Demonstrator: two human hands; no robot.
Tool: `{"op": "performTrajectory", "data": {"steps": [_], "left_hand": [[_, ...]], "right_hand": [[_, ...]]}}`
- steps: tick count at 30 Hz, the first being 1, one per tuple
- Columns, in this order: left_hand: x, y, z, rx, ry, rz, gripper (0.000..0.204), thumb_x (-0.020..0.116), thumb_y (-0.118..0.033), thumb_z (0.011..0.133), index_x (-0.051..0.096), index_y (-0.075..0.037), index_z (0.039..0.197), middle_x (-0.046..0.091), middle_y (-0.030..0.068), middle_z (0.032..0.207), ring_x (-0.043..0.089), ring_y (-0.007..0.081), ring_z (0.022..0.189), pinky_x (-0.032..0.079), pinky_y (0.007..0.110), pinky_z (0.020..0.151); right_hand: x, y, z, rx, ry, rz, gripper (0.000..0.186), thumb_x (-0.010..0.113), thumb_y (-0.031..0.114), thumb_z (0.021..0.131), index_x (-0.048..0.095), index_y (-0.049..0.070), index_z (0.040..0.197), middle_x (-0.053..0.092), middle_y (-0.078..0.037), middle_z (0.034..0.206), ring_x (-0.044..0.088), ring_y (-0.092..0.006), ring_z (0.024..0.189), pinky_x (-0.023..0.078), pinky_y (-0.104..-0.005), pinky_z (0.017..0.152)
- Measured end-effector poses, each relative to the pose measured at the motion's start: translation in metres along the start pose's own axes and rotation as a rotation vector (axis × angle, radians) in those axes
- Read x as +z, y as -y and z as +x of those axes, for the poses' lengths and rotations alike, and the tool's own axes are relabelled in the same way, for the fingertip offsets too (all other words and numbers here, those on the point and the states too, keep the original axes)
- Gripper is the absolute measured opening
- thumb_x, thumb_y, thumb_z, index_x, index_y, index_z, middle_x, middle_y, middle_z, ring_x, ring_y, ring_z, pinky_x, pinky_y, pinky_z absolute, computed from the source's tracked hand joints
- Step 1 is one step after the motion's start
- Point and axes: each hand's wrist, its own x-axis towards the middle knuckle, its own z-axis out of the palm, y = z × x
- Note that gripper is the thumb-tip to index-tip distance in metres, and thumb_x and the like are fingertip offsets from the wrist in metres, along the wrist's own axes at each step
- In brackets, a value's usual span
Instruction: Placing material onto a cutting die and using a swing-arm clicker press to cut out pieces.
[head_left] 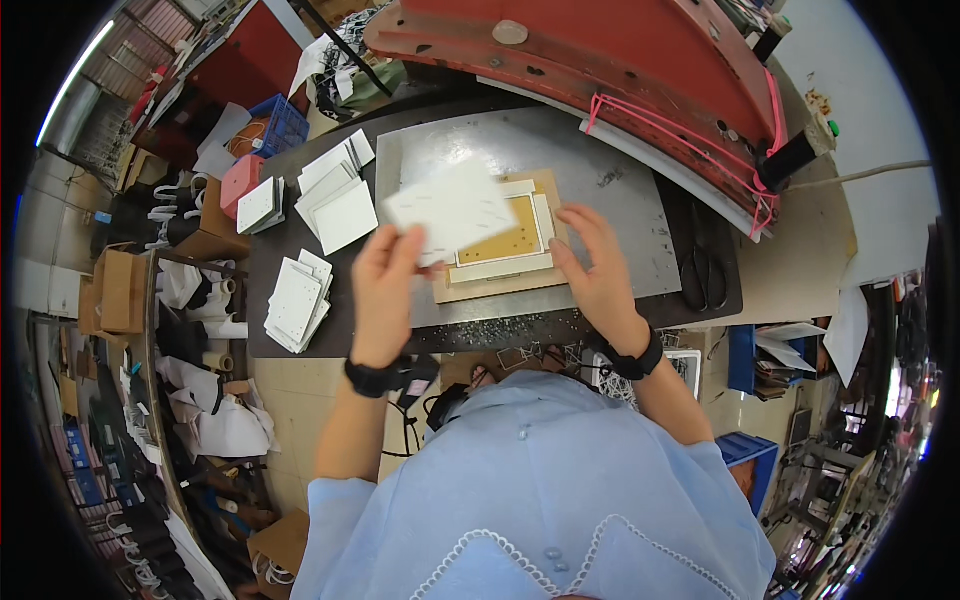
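Observation:
My left hand [385,285] pinches a white rectangular card [450,208] by its near corner. The card is tilted and slightly blurred, and it overlaps the left part of a flat rectangular frame [545,222]. This frame has a white border around a yellow, dotted middle [515,243] and lies on a tan board [549,186]. At the frame's right edge is my right hand [600,268], thumb and fingers apart with nothing held. Its fingertips are at the board's edge; whether they touch it I cannot tell.
A grey metal plate [640,200] lies under the board. Stacks of white cards [345,213] [298,300] sit on the left of the dark table. A red machine [600,60] with pink cord spans the far side. Black scissors [704,278] lie at the right. Small scraps litter the near edge.

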Motion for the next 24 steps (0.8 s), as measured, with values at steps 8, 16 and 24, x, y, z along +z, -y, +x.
{"op": "performTrajectory", "data": {"steps": [8,16,24], "left_hand": [[-0.206,0.038,-0.049,0.168,-0.565,0.698,0.045,0.067,-0.015,0.093,0.051,0.003,0.131,0.061,0.0129,0.121,0.06,0.021,0.108,0.048,0.034,0.09],[-0.143,0.031,-0.017,0.376,-0.194,1.028,0.034,0.07,-0.016,0.089,0.063,-0.002,0.119,0.061,0.0179,0.125,0.055,0.0342,0.12,0.042,0.04,0.103],[-0.15,0.043,0.073,0.537,0.048,1.491,0.072,0.082,-0.017,0.073,0.049,-0.004,0.136,0.046,0.0213,0.142,0.041,0.0431,0.132,0.04,0.047,0.104]], "right_hand": [[0.041,0.016,-0.003,-0.34,0.187,-0.261,0.019,0.068,0.014,0.086,0.068,0.004,0.102,0.061,-0.011,0.118,0.055,-0.0305,0.114,0.044,-0.0418,0.094],[0.042,-0.004,0.02,-0.206,0.284,-0.089,0.01,0.069,0.01,0.083,0.067,0.005,0.092,0.062,-0.011,0.114,0.055,-0.0307,0.105,0.042,-0.0394,0.094],[-0.056,0.046,-0.01,0.265,0.158,0.205,0.013,0.071,0.005,0.084,0.069,-0.001,0.096,0.068,-0.004,0.09,0.061,-0.0117,0.085,0.048,-0.0268,0.079]]}}
